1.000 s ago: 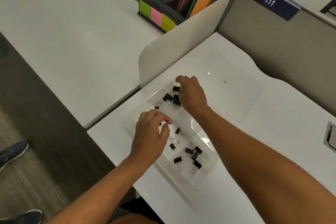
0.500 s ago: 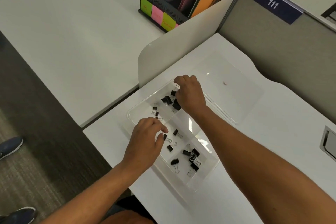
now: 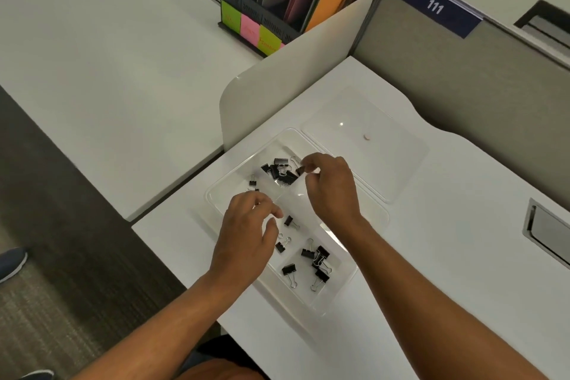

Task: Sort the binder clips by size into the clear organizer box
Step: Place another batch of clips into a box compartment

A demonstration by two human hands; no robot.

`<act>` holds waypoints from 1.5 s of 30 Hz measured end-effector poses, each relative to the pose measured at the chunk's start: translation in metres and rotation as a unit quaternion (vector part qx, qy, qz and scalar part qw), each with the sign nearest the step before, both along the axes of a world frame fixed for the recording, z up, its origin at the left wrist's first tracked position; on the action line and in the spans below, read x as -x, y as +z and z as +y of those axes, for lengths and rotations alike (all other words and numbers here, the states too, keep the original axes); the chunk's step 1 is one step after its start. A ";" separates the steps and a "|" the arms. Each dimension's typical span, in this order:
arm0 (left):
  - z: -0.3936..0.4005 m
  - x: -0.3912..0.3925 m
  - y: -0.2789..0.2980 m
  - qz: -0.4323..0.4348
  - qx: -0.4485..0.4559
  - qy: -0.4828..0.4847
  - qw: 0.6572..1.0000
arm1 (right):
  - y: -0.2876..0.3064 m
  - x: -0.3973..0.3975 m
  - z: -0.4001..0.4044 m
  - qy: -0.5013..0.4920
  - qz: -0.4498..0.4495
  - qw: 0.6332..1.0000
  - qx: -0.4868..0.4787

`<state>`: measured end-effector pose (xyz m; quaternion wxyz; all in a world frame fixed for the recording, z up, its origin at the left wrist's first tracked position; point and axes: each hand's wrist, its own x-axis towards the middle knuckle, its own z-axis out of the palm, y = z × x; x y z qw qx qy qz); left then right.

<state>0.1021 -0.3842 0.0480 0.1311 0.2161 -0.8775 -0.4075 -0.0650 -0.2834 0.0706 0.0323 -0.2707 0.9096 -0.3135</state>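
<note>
The clear organizer box lies on the white desk, split into compartments. A pile of larger black binder clips fills its far compartment. Two tiny clips lie in the far-left compartment. Several medium clips are scattered in the near compartments. My right hand hovers over the far pile and pinches a small black clip between thumb and fingertips. My left hand is over the box's left side, fingers curled; whether it holds anything is hidden.
The box's clear lid lies flat behind it with a small round spot on it. A white divider panel stands to the left rear. A black file holder with coloured folders and sticky notes is beyond. The desk edge runs close on the left.
My right hand has lifted off the far pile with a small clip pinched in its fingertips. My left hand has stayed over the box's left side.
</note>
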 end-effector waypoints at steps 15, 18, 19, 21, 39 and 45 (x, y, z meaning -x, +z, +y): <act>0.200 0.047 0.023 0.103 0.079 -0.331 0.935 | 0.018 -0.136 0.266 -0.275 0.093 0.953 -0.088; 0.255 0.039 0.027 0.101 0.108 -0.392 0.908 | 0.016 -0.162 0.324 -0.347 0.064 0.931 -0.090; 0.270 0.036 0.027 0.099 0.113 -0.407 0.901 | 0.014 -0.170 0.339 -0.366 0.055 0.925 -0.087; 0.305 0.029 0.025 0.098 0.120 -0.438 0.886 | 0.010 -0.186 0.373 -0.401 0.035 0.913 -0.074; 0.624 -0.008 0.001 0.028 0.162 -0.576 0.801 | -0.017 -0.266 0.678 -0.517 -0.068 0.853 0.024; 0.667 0.005 -0.004 0.026 0.196 -0.597 0.777 | -0.022 -0.260 0.718 -0.525 -0.072 0.845 0.063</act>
